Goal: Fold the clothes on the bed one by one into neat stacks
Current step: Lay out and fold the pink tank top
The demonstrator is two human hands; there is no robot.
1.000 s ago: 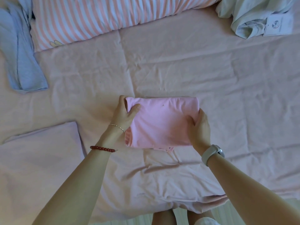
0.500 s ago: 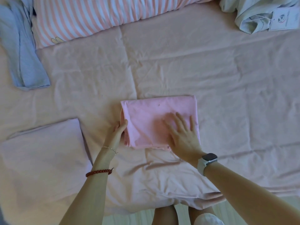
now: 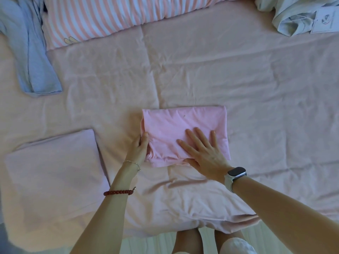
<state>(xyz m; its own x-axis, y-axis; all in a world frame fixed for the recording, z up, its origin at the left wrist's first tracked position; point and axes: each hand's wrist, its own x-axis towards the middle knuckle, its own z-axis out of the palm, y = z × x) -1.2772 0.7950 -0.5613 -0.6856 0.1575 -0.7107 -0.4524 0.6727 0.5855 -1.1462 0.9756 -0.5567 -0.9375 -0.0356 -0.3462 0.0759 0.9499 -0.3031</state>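
A folded pink garment [image 3: 183, 123] lies as a small rectangle in the middle of the pink bed sheet [image 3: 256, 88]. My right hand [image 3: 203, 151] rests flat on its near right part, fingers straight and spread, pressing the cloth down. My left hand [image 3: 140, 148] touches the garment's left edge, thumb against the fold, its fingers straight along the side. A folded pale lilac garment [image 3: 55, 171] lies on the bed to the left. A blue garment [image 3: 31, 57] lies unfolded at the far left, and a pale green-grey garment [image 3: 293, 17] with a white tag is crumpled at the far right.
A pink-and-white striped pillow [image 3: 119, 15] lies along the far edge of the bed. The bed's near edge runs just in front of my legs [image 3: 189, 241], above a pale floor.
My right hand moved from gripping the garment's right edge to lying flat on top of it. My left hand slid down to the left edge.
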